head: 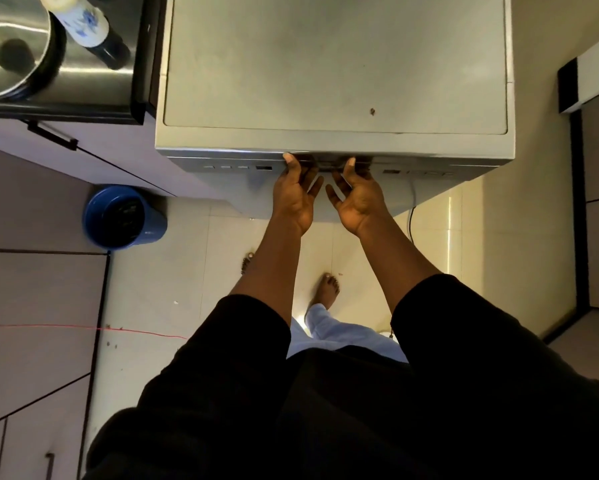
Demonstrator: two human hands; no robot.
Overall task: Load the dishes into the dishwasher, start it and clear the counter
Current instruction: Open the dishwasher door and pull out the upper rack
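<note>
Head view: I see the left hand [295, 199] and right hand [358, 199], fingers [312, 180] hooked round the door handle [325, 165] of the dishwasher [332, 64]

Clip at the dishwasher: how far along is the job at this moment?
Done: cannot tell; the dishwasher door is shut, hiding the racks. In hand: left hand and right hand both hook fingers into the door handle, opening or closing unclear. Left: a steel pot and a bottle sit on the counter.

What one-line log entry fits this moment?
left hand: grips door handle | right hand: grips door handle | dishwasher: door looks shut
</note>
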